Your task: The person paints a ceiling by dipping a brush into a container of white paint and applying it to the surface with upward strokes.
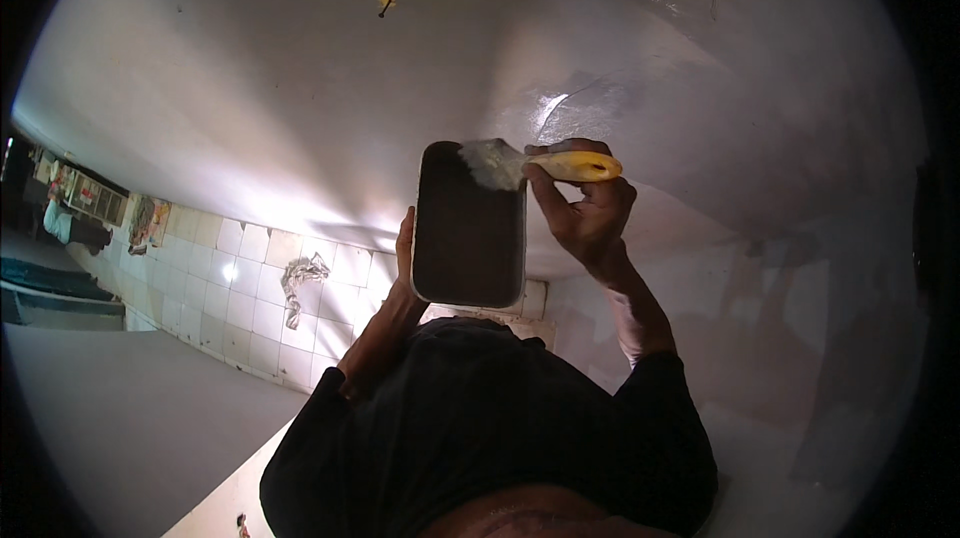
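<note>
My left hand [405,253] grips a dark, rectangular tray [468,248] with rounded corners and a pale rim by its left side. Most of those fingers are hidden by the tray. In my right hand [590,203], thumb and fingers close round the yellow handle of a flat paintbrush [490,164]. Its whitish, smeared head points left and overlaps the tray's upper right part. Whether the head touches the tray I cannot tell.
A pale wall [330,88] spreads ahead, with a glossy, wet-looking patch [580,118] and a nail [385,6]. At left are white tiles [265,288] with a crumpled cloth [300,288] against them. Beyond, a person [70,218] appears at the far left.
</note>
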Demonstrator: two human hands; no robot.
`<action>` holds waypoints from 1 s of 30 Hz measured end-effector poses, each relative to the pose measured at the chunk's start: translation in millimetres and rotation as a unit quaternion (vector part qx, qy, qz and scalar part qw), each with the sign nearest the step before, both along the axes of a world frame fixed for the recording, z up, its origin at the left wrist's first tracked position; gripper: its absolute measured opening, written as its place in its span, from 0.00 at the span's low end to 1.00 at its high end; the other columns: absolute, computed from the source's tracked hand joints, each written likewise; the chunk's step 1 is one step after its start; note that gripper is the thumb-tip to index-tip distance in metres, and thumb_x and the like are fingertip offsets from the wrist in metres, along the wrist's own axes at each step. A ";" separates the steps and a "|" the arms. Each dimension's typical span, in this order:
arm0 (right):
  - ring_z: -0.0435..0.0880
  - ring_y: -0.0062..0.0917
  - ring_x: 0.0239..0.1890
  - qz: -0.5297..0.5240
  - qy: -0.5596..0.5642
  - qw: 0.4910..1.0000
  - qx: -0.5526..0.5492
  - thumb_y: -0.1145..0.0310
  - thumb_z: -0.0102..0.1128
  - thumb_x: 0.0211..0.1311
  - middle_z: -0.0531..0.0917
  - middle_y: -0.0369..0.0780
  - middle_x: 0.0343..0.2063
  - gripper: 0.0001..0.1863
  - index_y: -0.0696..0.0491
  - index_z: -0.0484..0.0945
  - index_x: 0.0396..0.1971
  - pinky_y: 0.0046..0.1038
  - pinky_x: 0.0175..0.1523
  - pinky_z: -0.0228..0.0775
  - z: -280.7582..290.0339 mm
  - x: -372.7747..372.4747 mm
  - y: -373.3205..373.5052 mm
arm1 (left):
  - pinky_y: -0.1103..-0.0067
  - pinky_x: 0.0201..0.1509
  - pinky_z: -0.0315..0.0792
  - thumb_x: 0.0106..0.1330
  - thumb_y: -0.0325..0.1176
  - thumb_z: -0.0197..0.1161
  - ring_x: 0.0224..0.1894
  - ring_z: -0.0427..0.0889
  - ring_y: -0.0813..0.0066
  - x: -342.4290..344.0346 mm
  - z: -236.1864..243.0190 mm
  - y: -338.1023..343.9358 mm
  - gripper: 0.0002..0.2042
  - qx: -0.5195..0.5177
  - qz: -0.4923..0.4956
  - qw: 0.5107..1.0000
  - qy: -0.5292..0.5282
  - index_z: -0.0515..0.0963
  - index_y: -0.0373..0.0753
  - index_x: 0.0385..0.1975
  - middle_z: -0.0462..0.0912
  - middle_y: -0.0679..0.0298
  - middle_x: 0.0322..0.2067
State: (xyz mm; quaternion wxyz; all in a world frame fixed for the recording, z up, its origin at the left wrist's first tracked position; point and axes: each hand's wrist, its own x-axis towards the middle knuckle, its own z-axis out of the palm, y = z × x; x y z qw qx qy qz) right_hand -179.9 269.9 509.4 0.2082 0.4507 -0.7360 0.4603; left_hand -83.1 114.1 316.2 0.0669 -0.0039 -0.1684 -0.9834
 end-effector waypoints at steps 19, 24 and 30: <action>0.86 0.24 0.37 0.129 -0.211 0.967 -0.069 0.76 0.66 0.58 0.85 0.41 0.32 0.10 0.60 0.76 0.37 0.23 0.44 0.79 1.3 -3.0 -2.4 | 0.65 0.61 0.72 0.71 0.59 0.43 0.55 0.77 0.61 -0.1 1.1 -2.2 0.31 0.112 -0.070 0.991 0.022 0.69 0.39 0.61 0.76 0.55 0.56; 0.87 0.26 0.38 0.099 -0.115 0.988 0.027 0.71 0.69 0.56 0.86 0.39 0.34 0.10 0.57 0.81 0.36 0.25 0.44 0.78 -8.0 -23.5 -9.7 | 0.68 0.58 0.74 0.71 0.57 0.43 0.52 0.79 0.63 4.2 13.3 0.0 0.29 0.103 -0.064 0.992 -0.022 0.72 0.40 0.58 0.78 0.56 0.52; 0.88 0.28 0.37 0.043 -0.082 0.992 0.081 0.70 0.69 0.56 0.87 0.41 0.35 0.08 0.57 0.82 0.33 0.26 0.43 0.78 -4.0 -23.2 -11.6 | 0.71 0.54 0.76 0.73 0.56 0.43 0.49 0.80 0.67 2.8 0.9 -1.9 0.27 0.091 -0.080 0.993 -0.001 0.74 0.40 0.56 0.80 0.59 0.49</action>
